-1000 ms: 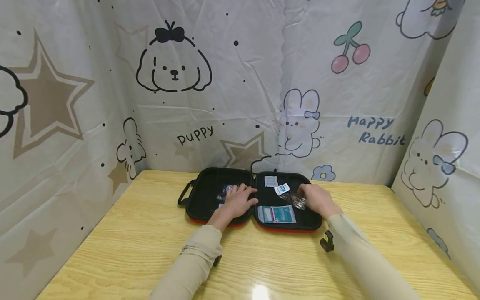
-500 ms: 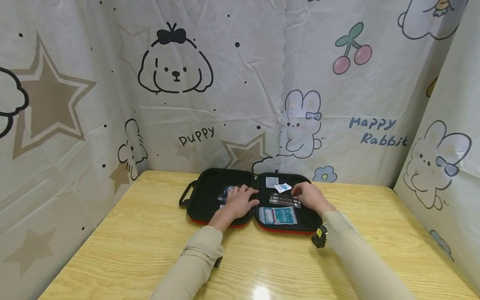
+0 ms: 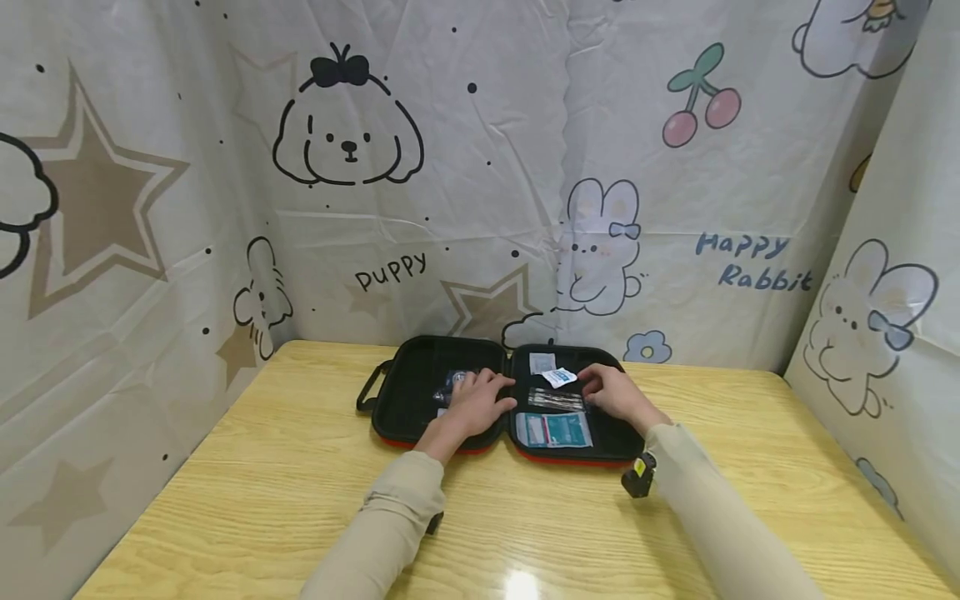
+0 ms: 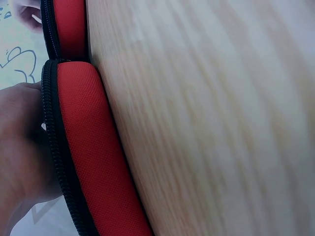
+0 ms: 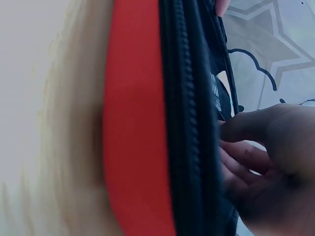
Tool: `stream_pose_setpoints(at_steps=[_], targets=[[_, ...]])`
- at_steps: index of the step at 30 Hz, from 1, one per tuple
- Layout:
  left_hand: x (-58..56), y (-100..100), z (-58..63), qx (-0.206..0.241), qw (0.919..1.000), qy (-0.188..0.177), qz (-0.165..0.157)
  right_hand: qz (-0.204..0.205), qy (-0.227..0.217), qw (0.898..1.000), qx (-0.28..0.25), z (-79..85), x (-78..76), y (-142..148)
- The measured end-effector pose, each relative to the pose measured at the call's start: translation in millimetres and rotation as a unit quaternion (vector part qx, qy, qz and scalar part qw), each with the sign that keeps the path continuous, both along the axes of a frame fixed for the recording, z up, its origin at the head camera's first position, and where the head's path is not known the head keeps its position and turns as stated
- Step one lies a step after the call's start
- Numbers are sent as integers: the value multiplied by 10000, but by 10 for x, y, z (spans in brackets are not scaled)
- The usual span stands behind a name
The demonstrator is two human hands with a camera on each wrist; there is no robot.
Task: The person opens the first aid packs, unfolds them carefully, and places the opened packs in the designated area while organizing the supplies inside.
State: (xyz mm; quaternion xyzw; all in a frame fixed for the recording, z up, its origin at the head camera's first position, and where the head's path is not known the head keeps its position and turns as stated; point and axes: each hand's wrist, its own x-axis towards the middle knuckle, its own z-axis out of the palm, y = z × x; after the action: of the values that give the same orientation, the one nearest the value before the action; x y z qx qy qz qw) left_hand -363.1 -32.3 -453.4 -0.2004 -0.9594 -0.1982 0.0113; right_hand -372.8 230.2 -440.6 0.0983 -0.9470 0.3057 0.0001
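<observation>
A black-lined case with red outer shell (image 4: 93, 128) lies unfolded on the table. Its left half (image 3: 408, 392) has my left hand (image 3: 474, 404) resting in it, fingers spread loosely over a dark blue packet (image 3: 450, 385). In the right half (image 3: 615, 437) a clear packet of thin sticks (image 3: 555, 399) lies flat. My right hand (image 3: 617, 393) is at that packet's right end, thumb and forefinger apart and loosely bent. Above the packet sit a white-and-blue sachet (image 3: 559, 377) and a small pale sachet (image 3: 542, 362). A teal-and-white packet (image 3: 555, 430) lies nearest the front.
A black carry handle (image 3: 367, 390) sticks out at the case's left side. The wooden table (image 3: 480, 517) reaches back to a printed curtain (image 3: 465, 167) close behind the case. Each wrist wears a small black camera, the right one (image 3: 639, 475) just off the case's front corner.
My right hand has moved left and lowered the clear packet, which now lies flat and slightly further left. The white-and-blue sachet has shifted slightly left. My left hand stays put.
</observation>
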Motion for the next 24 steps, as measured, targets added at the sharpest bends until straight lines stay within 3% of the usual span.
stream_pose_setpoints(at_steps=[9, 17, 24], targets=[[-2, 7, -2, 56, 10000, -41, -22, -476, -127, 9984, -274, -52, 34, -84], [12, -1, 20, 76, 10000, -22, -30, -34, 41, 10000, -55, -54, 36, -71], [9, -9, 14, 39, 10000, 15, -30, -188, 74, 9998, -36, -45, 59, -33]])
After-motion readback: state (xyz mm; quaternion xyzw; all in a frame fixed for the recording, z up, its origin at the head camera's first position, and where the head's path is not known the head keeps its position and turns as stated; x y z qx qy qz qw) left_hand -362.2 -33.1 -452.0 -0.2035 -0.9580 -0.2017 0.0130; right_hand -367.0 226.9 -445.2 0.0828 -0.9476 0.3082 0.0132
